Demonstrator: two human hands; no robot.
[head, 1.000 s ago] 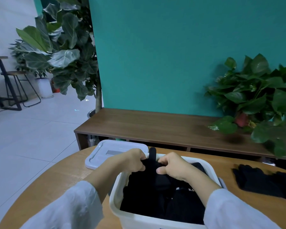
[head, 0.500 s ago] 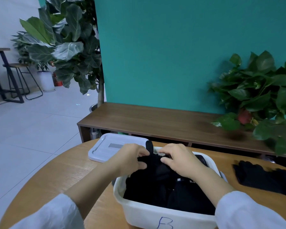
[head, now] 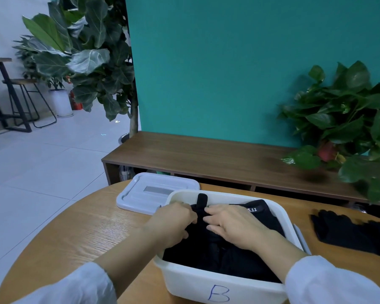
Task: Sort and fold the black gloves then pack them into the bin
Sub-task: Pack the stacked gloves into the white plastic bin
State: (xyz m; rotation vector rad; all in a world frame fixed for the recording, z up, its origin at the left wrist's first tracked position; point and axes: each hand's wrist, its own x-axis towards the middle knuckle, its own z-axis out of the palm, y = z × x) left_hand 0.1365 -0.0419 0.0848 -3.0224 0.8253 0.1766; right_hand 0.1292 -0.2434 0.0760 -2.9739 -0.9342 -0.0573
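Black gloves (head: 217, 249), both hands pressing down

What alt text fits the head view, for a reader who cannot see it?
Both hands, left hand and right hand, press black gloves into a white bin marked B on a round wooden table. Its lid lies behind; more gloves wait right.

A single head-worn wide-angle view looks forward and down, close over the bin (head: 217, 286) on the round table (head: 79, 233), facing the teal wall (head: 228, 73); edges seem bowed
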